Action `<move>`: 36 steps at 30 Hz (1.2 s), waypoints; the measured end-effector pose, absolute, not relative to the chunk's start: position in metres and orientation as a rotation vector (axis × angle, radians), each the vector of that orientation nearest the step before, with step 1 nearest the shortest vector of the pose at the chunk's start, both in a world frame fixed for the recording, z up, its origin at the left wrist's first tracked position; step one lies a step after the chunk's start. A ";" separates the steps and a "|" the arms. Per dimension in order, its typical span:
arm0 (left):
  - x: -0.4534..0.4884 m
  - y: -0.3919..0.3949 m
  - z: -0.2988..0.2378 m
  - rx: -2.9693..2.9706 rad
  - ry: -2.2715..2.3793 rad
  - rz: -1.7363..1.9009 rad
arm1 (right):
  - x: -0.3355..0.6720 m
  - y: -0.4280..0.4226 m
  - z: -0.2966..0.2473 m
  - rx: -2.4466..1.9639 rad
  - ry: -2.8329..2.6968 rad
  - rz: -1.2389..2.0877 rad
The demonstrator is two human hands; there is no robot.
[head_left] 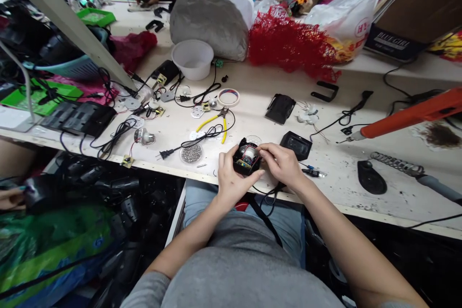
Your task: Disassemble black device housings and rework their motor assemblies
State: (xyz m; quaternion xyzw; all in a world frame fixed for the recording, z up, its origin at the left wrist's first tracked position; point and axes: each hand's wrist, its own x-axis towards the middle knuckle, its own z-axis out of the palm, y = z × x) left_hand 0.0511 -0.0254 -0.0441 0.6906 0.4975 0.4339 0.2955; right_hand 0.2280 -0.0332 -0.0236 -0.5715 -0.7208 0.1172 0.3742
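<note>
A small open black housing (pixel 246 158) with a silver reflector and a little circuit board inside sits at the near edge of the workbench (pixel 361 120). My left hand (pixel 231 178) wraps round its left side. My right hand (pixel 283 163) pinches at its right edge, fingers closed on the housing. A black cord runs from under it down over the bench edge.
Nearby lie a black lid (pixel 296 145), a dish of small screws (pixel 191 153), yellow-handled pliers (pixel 215 121), a tape roll (pixel 228 97), a white bowl (pixel 192 59), an orange tool (pixel 411 114) and a soldering iron stand (pixel 393 163). Other people work across the bench.
</note>
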 end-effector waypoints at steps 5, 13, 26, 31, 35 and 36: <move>0.048 -0.022 -0.043 1.847 1.291 1.078 | 0.229 -0.032 -0.021 -1.418 -1.783 0.496; 0.048 -0.020 -0.044 1.844 1.275 1.061 | 0.231 -0.033 -0.021 -1.363 -1.785 0.488; 0.054 -0.018 -0.041 1.947 1.346 1.112 | 0.228 -0.031 -0.025 -1.302 -1.905 0.265; 0.055 -0.019 -0.039 1.901 1.370 1.090 | 0.229 -0.031 -0.025 -1.299 -1.900 0.234; 0.054 -0.019 -0.036 1.912 1.314 1.105 | 0.230 -0.031 -0.026 -1.297 -1.897 0.227; 0.053 -0.020 -0.035 1.913 1.305 1.101 | 0.230 -0.031 -0.026 -1.301 -1.893 0.227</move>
